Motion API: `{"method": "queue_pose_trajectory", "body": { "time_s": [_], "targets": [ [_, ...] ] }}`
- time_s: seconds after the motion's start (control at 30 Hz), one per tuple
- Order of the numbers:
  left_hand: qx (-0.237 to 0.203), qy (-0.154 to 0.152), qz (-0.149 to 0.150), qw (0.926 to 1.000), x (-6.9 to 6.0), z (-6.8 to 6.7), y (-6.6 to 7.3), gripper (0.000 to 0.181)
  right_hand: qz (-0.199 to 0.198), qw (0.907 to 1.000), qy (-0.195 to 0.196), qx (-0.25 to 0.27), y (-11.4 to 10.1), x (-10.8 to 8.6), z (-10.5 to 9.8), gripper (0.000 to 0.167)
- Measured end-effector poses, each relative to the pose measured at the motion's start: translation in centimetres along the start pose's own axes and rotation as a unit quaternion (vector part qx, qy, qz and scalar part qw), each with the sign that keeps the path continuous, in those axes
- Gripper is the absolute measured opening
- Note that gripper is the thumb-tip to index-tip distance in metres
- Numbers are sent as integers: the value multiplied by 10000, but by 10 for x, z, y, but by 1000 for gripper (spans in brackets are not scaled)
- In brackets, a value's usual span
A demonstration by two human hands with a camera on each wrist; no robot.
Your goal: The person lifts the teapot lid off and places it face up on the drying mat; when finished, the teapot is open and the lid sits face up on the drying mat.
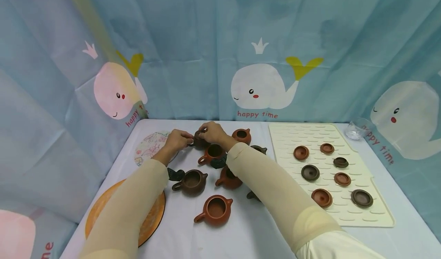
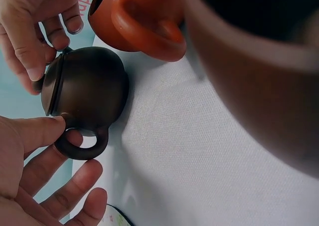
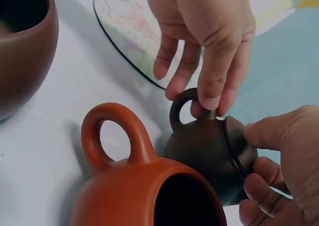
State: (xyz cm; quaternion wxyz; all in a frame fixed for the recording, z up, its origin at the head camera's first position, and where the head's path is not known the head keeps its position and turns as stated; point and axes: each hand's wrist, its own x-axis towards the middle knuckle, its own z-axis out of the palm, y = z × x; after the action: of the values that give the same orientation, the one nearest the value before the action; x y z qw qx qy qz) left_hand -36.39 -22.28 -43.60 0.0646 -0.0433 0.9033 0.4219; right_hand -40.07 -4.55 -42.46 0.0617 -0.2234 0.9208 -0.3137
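Observation:
A small dark brown teapot [image 2: 92, 86] stands at the back of the white table, with a lid [image 3: 242, 143] over its mouth. My left hand [image 1: 179, 139] pinches the teapot's handle [image 2: 82, 151] between thumb and index finger, the other fingers loosely spread. From the other side, my right hand [image 1: 214, 132] holds the lid, thumb and fingers around its knob. Close in front is an orange-red teapot [image 3: 117, 188] without a lid. A larger brown lidless teapot [image 1: 193, 192] sits nearer to me, between the forearms.
More lidless teapots, including a red one [image 1: 216, 218] in front, stand about the table; my right sleeve partly hides some. At right, a cream mat [image 1: 284, 213] bears several lids. A clear cup [image 1: 355, 131] stands behind it. Left are a floral round board [image 1: 151, 148] and an orange round board [image 1: 155, 217].

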Motion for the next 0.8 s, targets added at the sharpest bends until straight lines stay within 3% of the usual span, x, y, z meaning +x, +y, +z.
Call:
{"method": "queue_pose_trajectory", "body": {
  "time_s": [0.2, 0.37, 0.8],
  "targets": [
    [105, 148, 193, 9996, -2, 0, 0, 17, 145, 9997, 181, -54, -3, -1, 0, 18],
    [146, 233, 171, 9995, -2, 2, -1, 17, 216, 9992, 176, -279, -4, -2, 2, 17],
    [47, 351, 101, 9993, -4, 5, -1, 16, -261, 9916, -281, -1235, -9, 1, -1, 19]
  ]
}}
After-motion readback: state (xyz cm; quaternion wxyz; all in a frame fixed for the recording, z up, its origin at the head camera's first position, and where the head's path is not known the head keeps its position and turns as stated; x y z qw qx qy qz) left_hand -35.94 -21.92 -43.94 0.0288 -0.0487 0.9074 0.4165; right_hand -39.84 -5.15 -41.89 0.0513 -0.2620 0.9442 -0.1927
